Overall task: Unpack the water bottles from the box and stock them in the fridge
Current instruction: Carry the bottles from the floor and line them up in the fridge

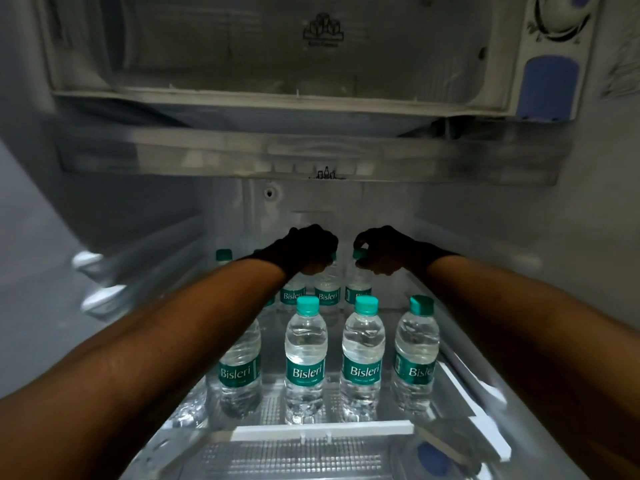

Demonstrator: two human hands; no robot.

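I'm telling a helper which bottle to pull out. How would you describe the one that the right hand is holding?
Look at the fridge shelf with two rows of Bisleri bottles. In the back row, the bottle held by the right hand is the rightmost one. Gloved fingers pinch its teal cap, and nothing stands to its right.

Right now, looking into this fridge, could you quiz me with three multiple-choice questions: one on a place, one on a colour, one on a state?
1. Where do the water bottles stand?
A. on the clear fridge shelf
B. in the door rack
C. on the floor

2. What colour are the bottle caps?
A. red
B. white
C. teal green

3. What is the right hand doing?
A. hanging idle
B. pinching a back-row bottle's cap
C. pressing the blue panel

Answers: 1 A, the bottles stand upright in rows on the shelf. 2 C, every visible cap is teal. 3 B, its gloved fingers curl round a cap at the back, the left hand alongside.
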